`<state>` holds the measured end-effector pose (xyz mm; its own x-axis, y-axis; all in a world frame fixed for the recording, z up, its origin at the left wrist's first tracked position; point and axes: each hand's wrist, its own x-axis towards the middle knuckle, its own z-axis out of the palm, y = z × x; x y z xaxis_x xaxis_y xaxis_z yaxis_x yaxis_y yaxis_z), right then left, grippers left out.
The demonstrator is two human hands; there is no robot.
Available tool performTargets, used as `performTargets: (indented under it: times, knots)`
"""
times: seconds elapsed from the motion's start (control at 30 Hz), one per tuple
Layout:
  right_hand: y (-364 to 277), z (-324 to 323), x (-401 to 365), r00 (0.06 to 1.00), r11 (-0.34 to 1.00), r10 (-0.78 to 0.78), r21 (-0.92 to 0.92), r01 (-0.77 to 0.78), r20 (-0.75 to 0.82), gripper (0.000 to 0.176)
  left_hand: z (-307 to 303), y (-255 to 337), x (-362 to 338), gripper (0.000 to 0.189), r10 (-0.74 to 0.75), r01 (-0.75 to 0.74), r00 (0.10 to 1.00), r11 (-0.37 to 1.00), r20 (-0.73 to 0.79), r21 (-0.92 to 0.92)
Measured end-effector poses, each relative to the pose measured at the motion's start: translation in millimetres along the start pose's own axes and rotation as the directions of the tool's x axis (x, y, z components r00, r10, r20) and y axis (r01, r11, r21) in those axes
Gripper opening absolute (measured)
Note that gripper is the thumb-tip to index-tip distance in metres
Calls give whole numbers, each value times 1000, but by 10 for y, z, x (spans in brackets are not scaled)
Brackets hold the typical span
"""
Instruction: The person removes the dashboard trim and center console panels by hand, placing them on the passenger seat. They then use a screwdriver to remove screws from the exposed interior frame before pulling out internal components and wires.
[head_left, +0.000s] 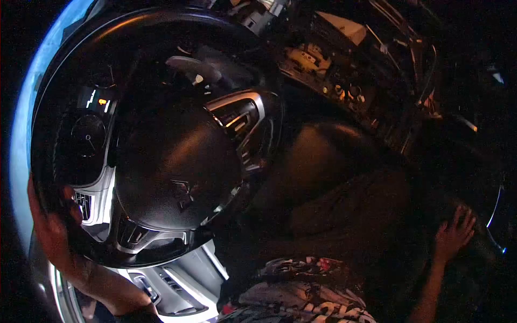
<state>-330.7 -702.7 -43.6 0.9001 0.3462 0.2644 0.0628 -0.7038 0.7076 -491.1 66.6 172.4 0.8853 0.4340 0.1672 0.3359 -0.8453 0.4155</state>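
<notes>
At the far left edge, a thin pale blue strip of light point(21, 124) curves along the dark frame. Just beside it, low down, my left hand point(51, 231) holds the black round steering wheel point(177, 172) at its rim. The thumb lies on the inner side of the rim, and the fingers curl around it to the back, where I cannot see them. The wheel fills most of the left half of the view, and a small emblem sits in the middle of its hub.

Behind the rim, at the upper left, is the dark instrument panel with round dials point(89, 134), and a small orange light point(102, 101) glows in it. On the upper right spoke of the wheel there is a silver-framed group of buttons point(237, 116). Below the wheel, a grey and silver plastic panel point(183, 285) shines brightly.

At the bottom middle lies a black, white and red patterned cloth point(301, 296); the area above it is too dark to make out. Higher up, right of the middle, is an open part of the dashboard with cables and small pale parts point(328, 64).

Far to the right and low, my right hand point(455, 231) rests with the fingers spread on a dark surface, well apart from the wheel. It pinches nothing, and I cannot tell what the surface is.
</notes>
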Motion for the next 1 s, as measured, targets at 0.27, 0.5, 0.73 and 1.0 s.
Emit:
performTargets:
  times: [0.27,0.5,0.73,1.0]
  knots:
    - [44,199,-85,998,999,16,-28,-15,56,71,-126,-350,-57,51,48,44,985,862,168,-504]
    - [136,251,-105,963,977,42,-212,15,264,67,134,-150,267,72,423,647,637,163,645,-745]
    - [-354,-324,268,750,937,253,-347,-33,611,57,241,-112,292,86,428,721,606,62,671,-690]
    - [-453,-381,657,798,948,183,-318,11,574,65,360,-184,327,78,448,700,612,77,652,-710]
